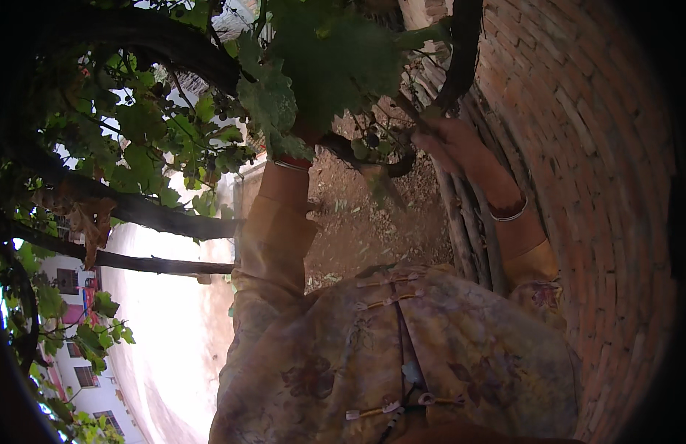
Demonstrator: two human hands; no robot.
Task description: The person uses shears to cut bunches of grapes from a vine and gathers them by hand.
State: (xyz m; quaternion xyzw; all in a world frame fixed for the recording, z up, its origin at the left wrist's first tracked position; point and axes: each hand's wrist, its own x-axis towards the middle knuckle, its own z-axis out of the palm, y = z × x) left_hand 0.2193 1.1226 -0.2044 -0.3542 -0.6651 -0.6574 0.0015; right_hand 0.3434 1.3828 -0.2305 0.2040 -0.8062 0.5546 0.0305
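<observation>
Both my hands are raised among grapevine leaves. A large grape leaf [337, 61] hangs close to the camera and covers most of my left hand [306, 133]; its fingers and anything in them are hidden. My right hand [451, 141] is beside a dark vine stem [462, 55], its fingers bent at a thin brown stem; whether they grip it cannot be made out. Between the hands hang a few grapes [371, 139] on thin stalks, above a curved dark vine [401, 164]. Each wrist bears a bangle.
A brick wall [592, 166] rises close on my right, with long wooden poles [468, 222] along its foot. Thick vine branches [170, 219] and a dried leaf [93, 219] are at the left. Bare earth strewn with leaf bits [370, 227] lies below.
</observation>
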